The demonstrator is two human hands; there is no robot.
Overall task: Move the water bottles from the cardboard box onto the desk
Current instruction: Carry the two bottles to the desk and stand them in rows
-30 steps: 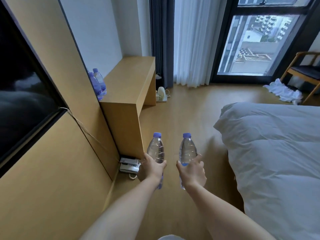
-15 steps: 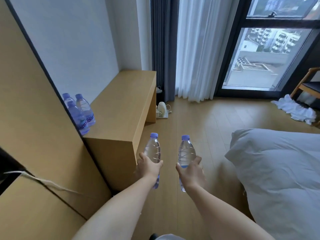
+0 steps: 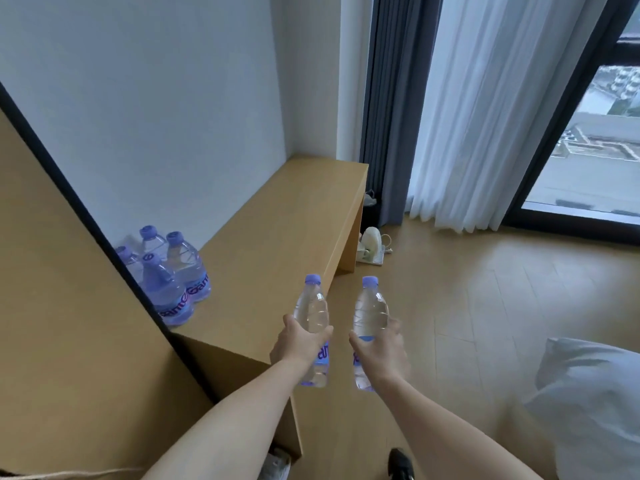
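Left hand (image 3: 300,344) wrapped round midsection of left bottle (image 3: 313,313), bottle upright, cap up, held in air over near front corner of desk (image 3: 277,237). Right hand (image 3: 379,351) grasping right bottle (image 3: 370,311) likewise, upright, over floor (image 3: 485,306) beside desk. Bottles near each other, not touching. Four stored bottles (image 3: 173,275) standing clustered on desk top at wall end, beside wooden panel (image 3: 69,306). Cardboard box not in view

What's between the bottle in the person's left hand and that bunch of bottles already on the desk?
Only bare desk top, in the head view. The left hand holds its bottle over the desk's front edge; the cluster stands by the wall.
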